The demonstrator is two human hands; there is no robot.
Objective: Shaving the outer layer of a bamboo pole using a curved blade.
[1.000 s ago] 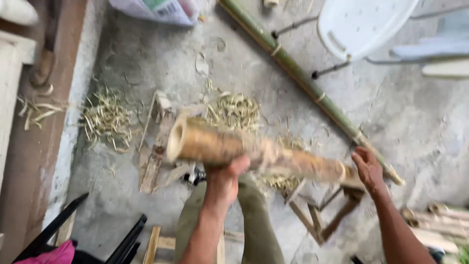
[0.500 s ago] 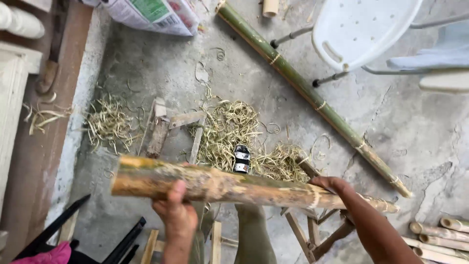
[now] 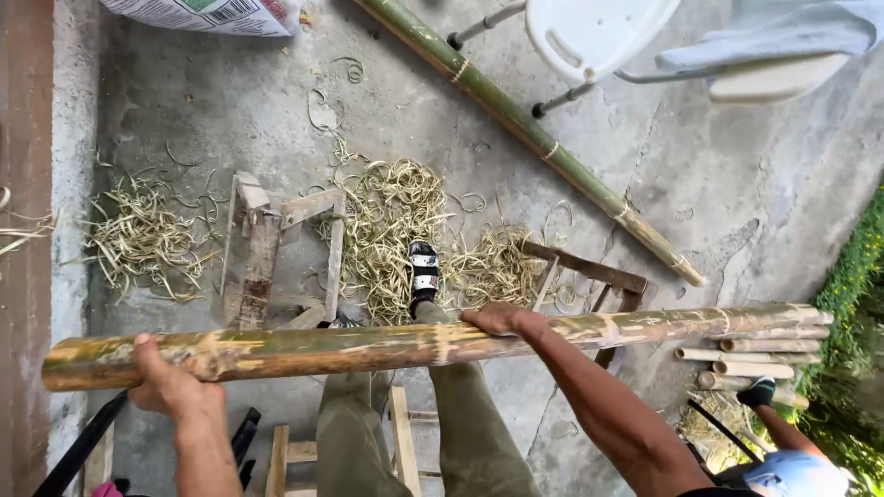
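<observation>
Fingers of the left hand [image 3: 170, 387] curl around a long, mottled yellow-green bamboo pole [image 3: 433, 342] near its thick end; the right hand [image 3: 502, 320] lies over its middle, fingers together. Its long axis runs crosswise above the grey concrete floor [image 3: 755, 202].
</observation>
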